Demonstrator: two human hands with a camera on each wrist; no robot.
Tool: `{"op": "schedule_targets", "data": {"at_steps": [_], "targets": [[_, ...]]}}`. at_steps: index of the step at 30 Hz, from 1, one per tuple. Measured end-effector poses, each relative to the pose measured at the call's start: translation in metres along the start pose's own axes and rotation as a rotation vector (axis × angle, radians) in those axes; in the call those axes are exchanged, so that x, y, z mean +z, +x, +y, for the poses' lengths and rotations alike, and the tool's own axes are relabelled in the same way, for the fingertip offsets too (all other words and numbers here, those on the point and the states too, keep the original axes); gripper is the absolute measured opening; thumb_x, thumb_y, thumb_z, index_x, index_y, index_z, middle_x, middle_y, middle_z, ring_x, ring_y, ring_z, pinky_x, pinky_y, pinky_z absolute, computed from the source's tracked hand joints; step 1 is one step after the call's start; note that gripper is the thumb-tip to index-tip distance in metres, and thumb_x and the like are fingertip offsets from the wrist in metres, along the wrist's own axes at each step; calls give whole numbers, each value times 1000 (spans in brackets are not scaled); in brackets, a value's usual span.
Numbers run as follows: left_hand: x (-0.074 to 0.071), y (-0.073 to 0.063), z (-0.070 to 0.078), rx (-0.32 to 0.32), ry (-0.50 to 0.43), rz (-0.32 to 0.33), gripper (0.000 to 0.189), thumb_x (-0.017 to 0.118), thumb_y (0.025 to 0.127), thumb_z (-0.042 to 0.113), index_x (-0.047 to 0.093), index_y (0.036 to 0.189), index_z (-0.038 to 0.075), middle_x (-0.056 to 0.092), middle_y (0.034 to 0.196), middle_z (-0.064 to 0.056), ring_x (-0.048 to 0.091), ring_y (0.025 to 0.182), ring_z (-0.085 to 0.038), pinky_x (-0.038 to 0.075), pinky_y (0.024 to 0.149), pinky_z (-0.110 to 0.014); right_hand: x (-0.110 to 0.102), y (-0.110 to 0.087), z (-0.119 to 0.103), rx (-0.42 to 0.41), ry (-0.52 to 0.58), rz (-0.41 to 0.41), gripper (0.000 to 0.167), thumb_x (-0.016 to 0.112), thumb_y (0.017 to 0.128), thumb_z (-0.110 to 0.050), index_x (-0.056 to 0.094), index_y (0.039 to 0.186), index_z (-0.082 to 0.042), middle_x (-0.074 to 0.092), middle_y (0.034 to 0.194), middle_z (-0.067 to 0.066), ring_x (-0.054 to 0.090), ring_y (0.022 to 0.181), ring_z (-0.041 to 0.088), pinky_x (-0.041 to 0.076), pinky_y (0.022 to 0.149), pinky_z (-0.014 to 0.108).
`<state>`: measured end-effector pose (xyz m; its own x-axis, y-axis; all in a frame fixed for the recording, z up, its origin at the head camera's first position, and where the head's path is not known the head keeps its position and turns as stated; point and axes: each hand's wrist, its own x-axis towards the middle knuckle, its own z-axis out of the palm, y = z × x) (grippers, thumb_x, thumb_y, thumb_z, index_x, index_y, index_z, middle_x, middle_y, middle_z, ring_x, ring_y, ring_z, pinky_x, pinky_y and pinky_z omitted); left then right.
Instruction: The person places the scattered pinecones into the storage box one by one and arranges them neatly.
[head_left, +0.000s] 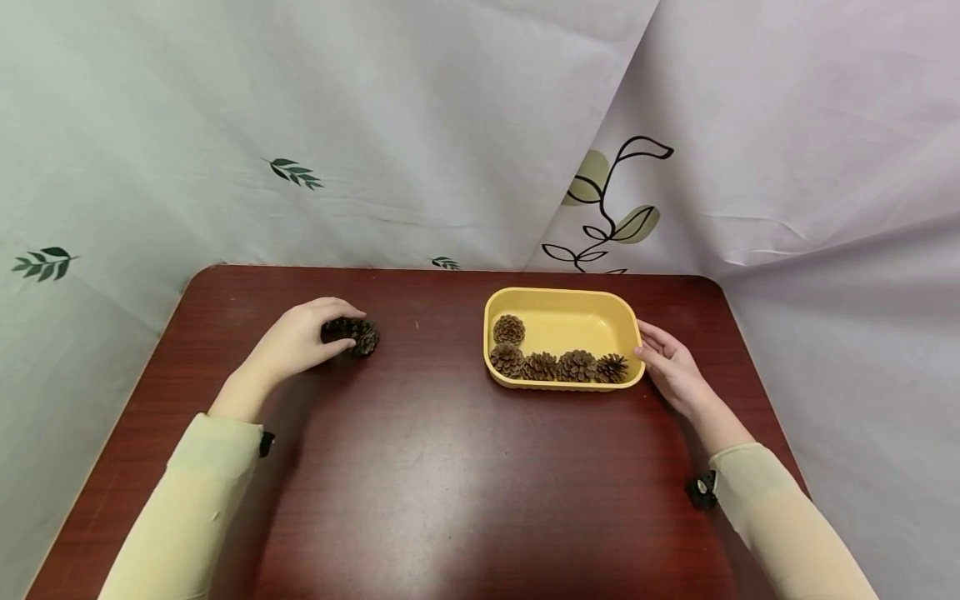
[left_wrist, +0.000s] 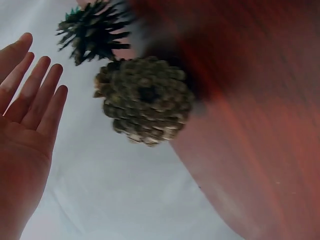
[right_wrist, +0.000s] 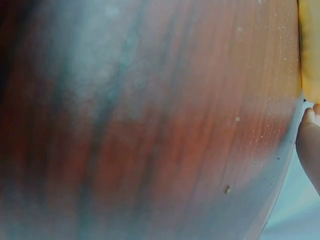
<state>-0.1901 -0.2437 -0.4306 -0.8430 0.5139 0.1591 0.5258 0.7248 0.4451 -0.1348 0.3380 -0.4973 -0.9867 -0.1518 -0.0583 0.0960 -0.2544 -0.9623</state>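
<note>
On the left side of the table, my left hand [head_left: 306, 333] reaches around two dark pinecones, its thumb and fingers spread. One pinecone [head_left: 365, 337] shows past the fingertips; the other is partly hidden by the hand. In the left wrist view the fingers are extended and apart from the scaly round pinecone [left_wrist: 147, 100] and the spiky pinecone [left_wrist: 95, 32]. My right hand [head_left: 672, 367] holds the right end of a yellow plastic basin [head_left: 562, 292], thumb at the rim and fingers along the outer wall. Several brown pinecones [head_left: 577, 366] lie inside the basin, along its near and left sides.
The dark red wooden table [head_left: 450, 475] has rounded far corners. A pale cloth [head_left: 360, 133] with leaf prints hangs behind the table and along both sides.
</note>
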Motion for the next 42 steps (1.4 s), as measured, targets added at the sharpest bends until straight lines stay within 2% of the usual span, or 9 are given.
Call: {"op": "schedule_targets", "data": {"at_steps": [5, 12, 18, 27, 37, 42], "targets": [[3, -6, -7, -20, -9, -3, 43, 85, 86, 1, 72, 128, 2, 71, 128, -18, 66, 123, -40, 54, 105, -60, -2, 0, 1, -3, -3, -5, 48, 45, 105, 12, 49, 150, -3, 70, 136, -12, 64, 128, -1, 55, 104, 15], [9, -6, -14, -38, -17, 7, 47, 87, 84, 1, 71, 129, 1, 71, 129, -19, 65, 124, -40, 52, 107, -59, -3, 0, 1, 2, -4, -4, 49, 45, 105, 12, 46, 153, -1, 69, 136, -13, 63, 128, -1, 55, 104, 15], [13, -5, -17, -64, -5, -24, 51, 86, 85, 4, 69, 133, 1, 68, 134, -22, 61, 130, -42, 50, 109, -61, -2, -1, 1, 11, -20, 9, 48, 45, 105, 11, 52, 149, -7, 69, 136, -14, 63, 128, -1, 55, 105, 15], [17, -6, -24, -99, 19, -84, 58, 85, 88, 7, 64, 141, 1, 62, 142, -26, 55, 136, -47, 47, 112, -66, -1, -1, 0, 6, 7, 3, 50, 45, 105, 11, 42, 155, 4, 70, 135, -12, 64, 127, 0, 55, 104, 15], [24, -8, -31, -75, -42, -27, 58, 85, 86, 1, 64, 140, -2, 65, 138, -26, 57, 133, -46, 47, 112, -65, -2, 1, 1, 2, 18, -2, 50, 45, 105, 12, 42, 155, 5, 70, 136, -11, 65, 127, 1, 56, 103, 16], [26, -9, -31, -84, -62, -26, 58, 85, 87, 2, 64, 141, -1, 64, 140, -27, 57, 134, -47, 46, 113, -65, -1, 0, 1, -4, 29, -9, 49, 45, 105, 12, 46, 153, 2, 71, 136, -10, 65, 127, 2, 56, 104, 16]]}}
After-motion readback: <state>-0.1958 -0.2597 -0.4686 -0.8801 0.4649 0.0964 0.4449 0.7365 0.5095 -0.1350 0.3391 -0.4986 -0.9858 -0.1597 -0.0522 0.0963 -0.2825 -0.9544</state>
